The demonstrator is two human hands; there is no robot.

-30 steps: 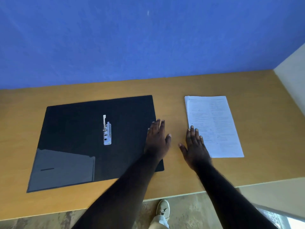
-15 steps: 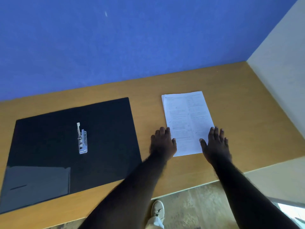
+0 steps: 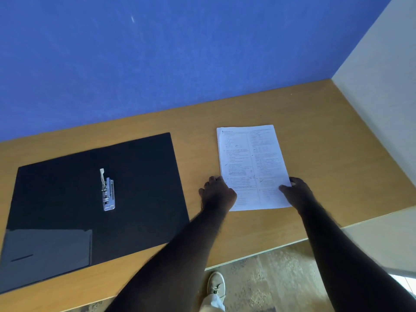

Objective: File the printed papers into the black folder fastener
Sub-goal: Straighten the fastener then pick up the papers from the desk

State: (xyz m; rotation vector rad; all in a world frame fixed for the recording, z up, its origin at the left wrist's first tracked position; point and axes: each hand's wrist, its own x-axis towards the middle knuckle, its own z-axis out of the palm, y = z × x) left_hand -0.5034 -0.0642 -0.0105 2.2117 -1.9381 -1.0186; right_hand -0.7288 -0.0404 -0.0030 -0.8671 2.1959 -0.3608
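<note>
On the wooden table [image 3: 315, 136], the printed papers [image 3: 252, 163] lay just right of the open black folder [image 3: 139, 188], whose metal fastener [image 3: 108, 192] sat well left of them. Left hand [image 3: 217, 194] gripped their near-left edge; right hand [image 3: 297, 194] pinched their near-right edge.

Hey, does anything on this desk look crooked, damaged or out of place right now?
Nothing stands out. The black folder lies open and flat with its metal fastener intact. The printed papers sit as a neat stack beside it, the left hand and right hand at their near corners.
</note>
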